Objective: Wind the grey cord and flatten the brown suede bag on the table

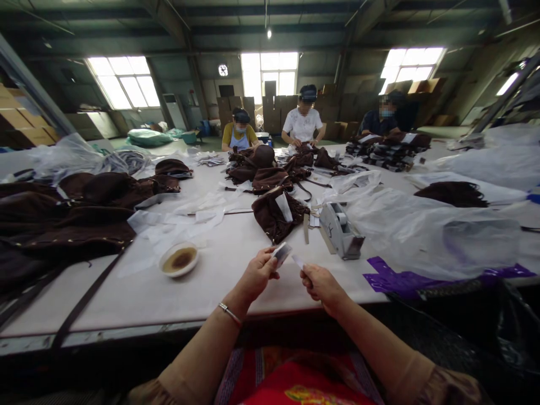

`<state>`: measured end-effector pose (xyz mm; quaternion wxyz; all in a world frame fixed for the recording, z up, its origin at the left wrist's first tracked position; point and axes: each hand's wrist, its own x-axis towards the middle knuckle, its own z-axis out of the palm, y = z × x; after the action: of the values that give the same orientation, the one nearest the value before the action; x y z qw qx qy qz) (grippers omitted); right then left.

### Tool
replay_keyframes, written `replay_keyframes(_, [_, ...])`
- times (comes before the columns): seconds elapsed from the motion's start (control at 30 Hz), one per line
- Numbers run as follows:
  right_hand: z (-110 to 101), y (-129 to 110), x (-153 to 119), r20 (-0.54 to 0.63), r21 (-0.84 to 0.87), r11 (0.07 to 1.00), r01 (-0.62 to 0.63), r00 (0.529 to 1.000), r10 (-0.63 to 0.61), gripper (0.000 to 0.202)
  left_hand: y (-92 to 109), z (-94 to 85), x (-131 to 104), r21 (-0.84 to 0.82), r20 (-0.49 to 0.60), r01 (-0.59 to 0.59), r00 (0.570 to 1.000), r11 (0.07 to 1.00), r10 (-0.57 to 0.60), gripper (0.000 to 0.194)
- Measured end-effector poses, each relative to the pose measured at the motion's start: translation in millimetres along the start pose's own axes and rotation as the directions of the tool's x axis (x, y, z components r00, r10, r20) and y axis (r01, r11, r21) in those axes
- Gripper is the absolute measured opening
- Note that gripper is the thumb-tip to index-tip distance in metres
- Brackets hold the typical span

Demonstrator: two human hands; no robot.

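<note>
Left hand [258, 275] pinches a small tape roll [281, 253]; right hand [321, 286] pinches its pulled strip [297, 261]. Tape dispenser [340, 230] beyond the right hand.

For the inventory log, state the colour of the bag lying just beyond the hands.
Dark brown bag, with a white paper strip; clearest in the head view.

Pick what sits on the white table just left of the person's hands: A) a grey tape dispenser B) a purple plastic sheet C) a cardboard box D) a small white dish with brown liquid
D: the small white dish with brown liquid lies left of the left hand, while the grey tape dispenser stands to the right.
</note>
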<state>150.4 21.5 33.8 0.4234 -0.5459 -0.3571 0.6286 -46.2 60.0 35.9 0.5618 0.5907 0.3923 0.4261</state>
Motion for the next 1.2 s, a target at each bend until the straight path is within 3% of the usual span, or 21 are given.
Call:
replay_keyframes(0.17, [15, 1, -3, 0.054, -0.012, 0.996, 0.092, 0.994, -0.092, 0.039, -2, 3.3, 0, -0.211, -0.019, 0.08, 0.996, 0.974, -0.086, 0.043])
replay_keyframes(0.33, [18, -3, 2, -0.085, 0.002, 0.993, 0.122, 0.989, -0.121, 0.039, -1, 3.0, -2, -0.235, -0.028, 0.096, 0.994, 0.967, -0.105, 0.041])
replay_keyframes(0.47, [17, 1, 7, -0.081, -0.001, 0.991, 0.137, 0.987, -0.136, 0.037, 0, 1.5, -3, -0.257, -0.036, 0.093, 0.994, 0.962, -0.106, 0.041])
replay_keyframes(0.6, [17, 9, 9, -0.072, -0.142, 0.948, 0.286, 0.952, -0.298, 0.027, -1, 3.0, -3, -0.285, -0.039, 0.111, 0.991, 0.952, -0.127, 0.041])
replay_keyframes(0.7, [18, 14, 10, -0.019, -0.262, 0.887, 0.381, 0.916, -0.4, 0.032, -3, 4.6, -2, -0.316, -0.051, 0.114, 0.989, 0.942, -0.137, 0.042])
replay_keyframes(0.93, [20, 7, 4, 0.073, -0.11, 0.943, 0.314, 0.949, -0.307, 0.045, 0, 5.0, -4, -0.365, -0.064, 0.13, 0.984, 0.922, -0.164, 0.047])
replay_keyframes(1.07, [17, 1, 4, 0.045, 0.001, 0.99, 0.138, 0.989, -0.138, 0.049, 0, 5.6, -5, -0.368, -0.054, 0.145, 0.983, 0.919, -0.177, 0.048])
replay_keyframes(1.2, [15, 5, 8, 0.042, 0.149, 0.982, 0.113, 0.992, -0.121, 0.039, -2, 4.2, -3, -0.427, -0.052, 0.135, 0.984, 0.894, -0.173, 0.045])
